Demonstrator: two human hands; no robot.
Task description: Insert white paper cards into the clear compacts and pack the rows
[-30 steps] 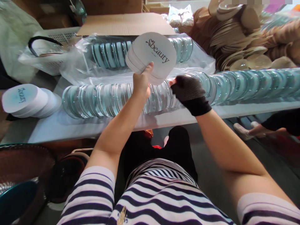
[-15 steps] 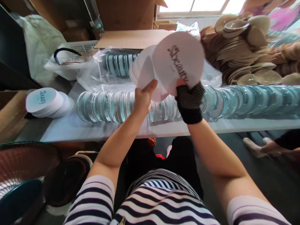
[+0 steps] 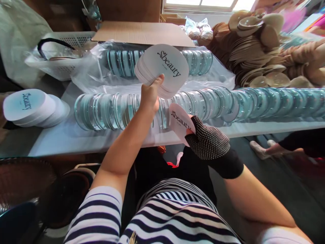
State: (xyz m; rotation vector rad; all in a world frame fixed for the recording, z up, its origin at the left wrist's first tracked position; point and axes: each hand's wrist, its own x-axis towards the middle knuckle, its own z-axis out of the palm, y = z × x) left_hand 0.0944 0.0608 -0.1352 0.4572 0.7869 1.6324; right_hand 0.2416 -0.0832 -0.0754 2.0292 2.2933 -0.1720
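A fanned stack of round white cards [image 3: 167, 69] printed "Sbeauty" is gripped in my left hand [image 3: 150, 95], thumb on top, above the table. Lower and to the right, my right hand [image 3: 207, 137], in a black dotted fingerless glove, pinches one such card [image 3: 180, 122] near the table's front edge. Right behind that card runs a long row of clear round containers [image 3: 109, 112] standing on edge, packed side by side. Some of them show printed cards inside. At the far left of the table lies another pile of the same cards [image 3: 33, 106].
Behind the row, more clear containers [image 3: 124, 62] lie on plastic film beside a cardboard flap [image 3: 142, 32]. A white basket [image 3: 56, 66] stands back left. Beige shell-shaped pieces [image 3: 248, 54] are heaped back right. A fan [image 3: 22, 183] is low left; another person's feet [image 3: 259, 149] show at right.
My right hand has come away from the stack, down towards me, with a single card. The left hand keeps hold of the stack. The view has shifted slightly.
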